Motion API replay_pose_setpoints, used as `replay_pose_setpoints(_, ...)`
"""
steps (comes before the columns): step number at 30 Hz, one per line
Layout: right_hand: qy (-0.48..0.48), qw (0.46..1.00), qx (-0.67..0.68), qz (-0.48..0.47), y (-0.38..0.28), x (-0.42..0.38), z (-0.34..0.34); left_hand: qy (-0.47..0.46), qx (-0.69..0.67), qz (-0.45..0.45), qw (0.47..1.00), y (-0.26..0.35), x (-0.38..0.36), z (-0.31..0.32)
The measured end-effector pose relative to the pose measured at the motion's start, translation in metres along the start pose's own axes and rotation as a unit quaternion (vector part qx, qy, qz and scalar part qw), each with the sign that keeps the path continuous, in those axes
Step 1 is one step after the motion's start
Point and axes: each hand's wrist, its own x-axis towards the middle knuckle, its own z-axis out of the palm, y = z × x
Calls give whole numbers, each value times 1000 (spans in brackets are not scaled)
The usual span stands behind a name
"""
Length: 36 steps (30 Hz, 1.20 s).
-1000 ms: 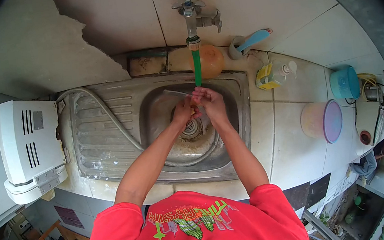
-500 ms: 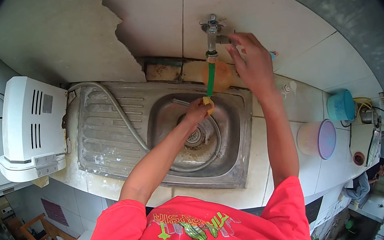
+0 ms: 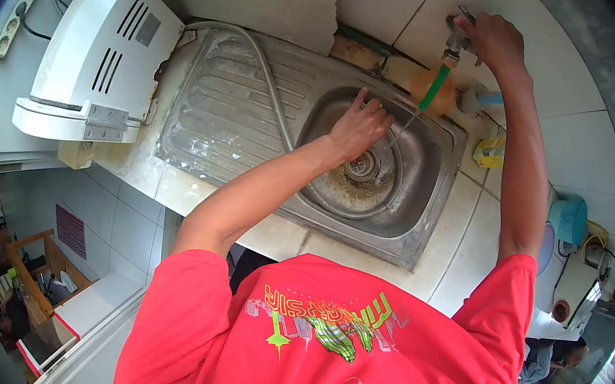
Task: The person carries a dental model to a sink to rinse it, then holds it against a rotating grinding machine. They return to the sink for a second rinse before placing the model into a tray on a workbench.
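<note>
My right hand [image 3: 497, 44] is closed around the handle of the wall tap [image 3: 459, 37]. A short green hose [image 3: 434, 87] hangs from the tap, and a thin stream of water runs from its end. My left hand [image 3: 362, 128] is over the metal sink [image 3: 428, 177], near the stream and above the drain [image 3: 360, 167], with its fingers partly spread and nothing visible in them. A grey hose [image 3: 269, 81] lies across the drainboard and curls inside the basin. Behind the green hose is a round orange object [image 3: 440, 99].
A white appliance [image 3: 103, 56] stands left of the drainboard [image 3: 235, 101]. Right of the sink are a yellow pack [image 3: 489, 153] and a turquoise container [image 3: 568, 223]. A wooden rack [image 3: 47, 262] is at the lower left. Another person [image 3: 540, 363] is at the lower right.
My right hand has moved up onto the tap handle. The yellow piece no longer shows in my left hand, whose fingers have loosened. Water now runs visibly. The view has turned and shifted.
</note>
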Motion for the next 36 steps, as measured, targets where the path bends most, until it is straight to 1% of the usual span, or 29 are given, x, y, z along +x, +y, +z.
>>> replay_pose_setpoints(2,25,1000,-11,9,0,-1,1,25,-135,-103,985,3,-6,-4)
replay_pose_setpoints(3,40,999,-18,25,4,-6,8,33,-135,-104,985,6,-11,-6)
replay_pose_setpoints(4,47,998,-23,24,8,-12,14,51,-317,-187,929,5,-17,-8)
replay_pose_setpoints(5,84,991,104,30,13,-20,22,66,-486,-259,832,1,-23,-10)
replay_pose_setpoints(6,116,966,229,34,14,-33,28,72,-489,-257,831,-3,-31,-6)
replay_pose_setpoints(7,70,916,395,15,5,-56,29,79,-625,-246,737,-9,-42,1)
replay_pose_setpoints(8,21,836,549,-3,-6,-82,31,81,-744,-227,623,-14,-52,4)
replay_pose_setpoints(9,-73,774,628,-31,-10,-109,41,82,-747,-222,621,-15,-65,-1)
replay_pose_setpoints(10,-164,697,696,-57,-15,-128,60,91,-803,-221,546,-16,-79,-10)
replay_pose_setpoints(11,-265,691,673,7,-23,-136,100,98,-851,-218,467,-18,-91,-16)
replay_pose_setpoints(12,-363,672,641,73,-33,-147,140,95,-852,-215,467,-18,-102,-16)
replay_pose_setpoints(13,-153,919,356,-72,-47,-174,162,104,-867,-223,433,-18,-113,-15)
replay_pose_setpoints(14,93,976,-3,-198,-67,-203,169,113,-879,-227,404,-22,-118,-17)
replay_pose_setpoints(15,107,974,-6,-200,-90,-213,152,121,-876,-219,412,-24,-116,-18)
replay_pose_setpoints(16,108,959,194,-177,-119,-220,128,124,-881,-236,392,-21,-117,-18)
replay_pose_setpoints(17,93,900,397,-157,-145,-234,109,132,-881,-264,370,-13,-130,-16)
replay_pose_setpoints(19,119,894,391,-183,-174,-241,88,150,-891,-270,334,0,-134,-10)
replay_pose_setpoints(21,116,893,386,-201,-183,-236,100,145,-895,-236,349,15,-125,-1)
replay_pose_setpoints(22,83,890,407,-189,-185,-236,92,135,-877,-270,374,24,-124,-11)
replay_pose_setpoints(24,115,881,423,-176,-189,-238,85,170,-825,-317,435,40,-116,-9)
replay_pose_setpoints(25,77,889,420,-163,-183,-238,82,164,-806,-319,471,43,-115,-13)
replay_pose_setpoints(27,30,869,481,-117,-173,-239,57,127,-788,-280,533,45,-132,-50)
replay_pose_setpoints(28,12,775,616,-141,-162,-236,55,133,-785,-250,551,45,-144,-69)
replay_pose_setpoints(29,-33,743,651,-152,-154,-237,33,139,-780,-222,568,47,-161,-86)
replay_pose_setpoints(31,-72,700,688,-177,-132,-248,7,129,-802,-148,564,41,-206,-114)
replay_pose_setpoints(32,-89,615,756,-202,-121,-247,19,114,-823,-122,543,35,-236,-122)
replay_pose_setpoints(33,-95,613,754,-216,-113,-246,37,107,-838,-124,520,30,-268,-125)
replay_pose_setpoints(35,-185,399,877,-192,-108,-238,83,121,-855,-155,481,23,-337,-112)
replay_pose_setpoints(36,-233,501,823,-130,-112,-231,102,143,-856,-183,462,22,-373,-92)
